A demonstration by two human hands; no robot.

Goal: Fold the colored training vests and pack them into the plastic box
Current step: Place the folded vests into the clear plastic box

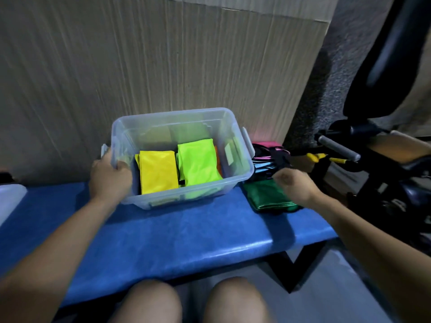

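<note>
A clear plastic box (pixel 235 157) stands on the blue padded bench (pixel 177 234). Inside it lie a folded yellow vest (pixel 157 174) on the left and a folded lime-green vest (pixel 198 164) on the right, with an orange edge behind it. My left hand (pixel 109 178) grips the box's left rim, thumb inside the wall. To the right of the box lies a folded green vest (pixel 265 197), and behind it a pile of dark, pink and blue vests (pixel 268 157). My right hand (pixel 296 185) hovers over the green vest with fingers loosely curled, holding nothing.
A cardboard sheet (pixel 163 66) leans against the wall behind the bench. A white lid or container edge (pixel 10 199) sits at the bench's far left. Black gym equipment with a grey handle (pixel 338 148) and yellow-handled pliers (pixel 321 157) stands to the right. My knees are below the bench's front edge.
</note>
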